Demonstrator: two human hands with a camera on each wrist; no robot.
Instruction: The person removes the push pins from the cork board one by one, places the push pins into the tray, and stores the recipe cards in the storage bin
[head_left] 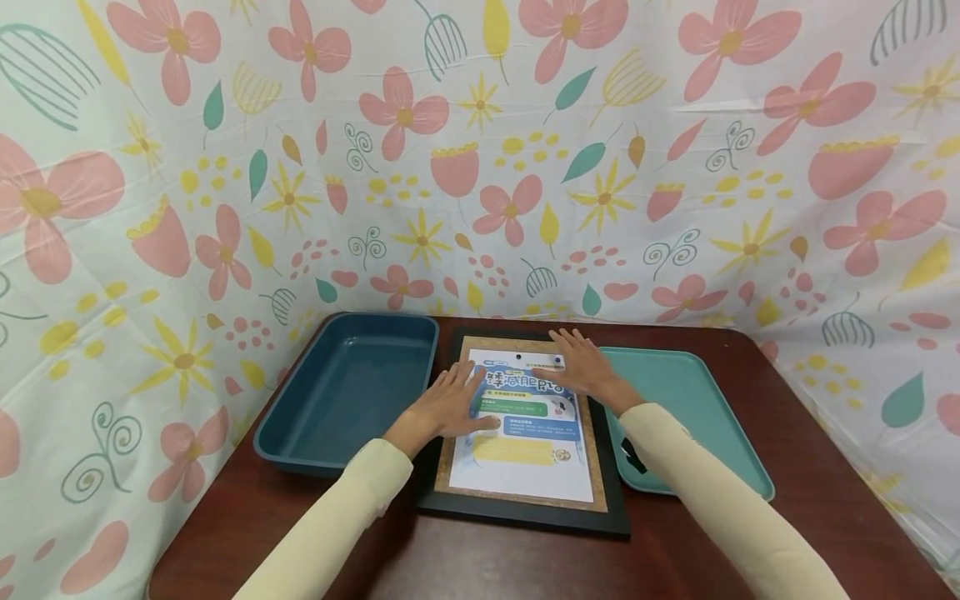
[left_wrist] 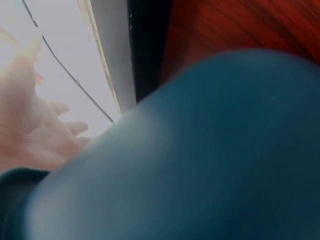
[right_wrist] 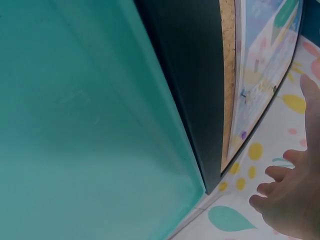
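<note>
A black-framed cork board (head_left: 525,518) lies on the table with a printed poster (head_left: 510,479) on it. Small push pins (right_wrist: 243,135) show near the poster's top edge in the right wrist view. My left hand (head_left: 450,404), fingers spread and straight, is over the left side of the poster. My right hand (head_left: 581,367) reaches over the poster's upper right corner with its fingers extended. Neither hand holds anything. In the left wrist view the left hand (left_wrist: 35,120) is washed out by glare above the white sheet.
A deep dark-blue tray (head_left: 352,392) stands to the left of the board. On the right is a flat teal tray (head_left: 675,392) with a small black item (head_left: 633,456) partly hidden by the right sleeve. A flowered cloth (head_left: 480,167) hangs behind the brown table (head_left: 337,542).
</note>
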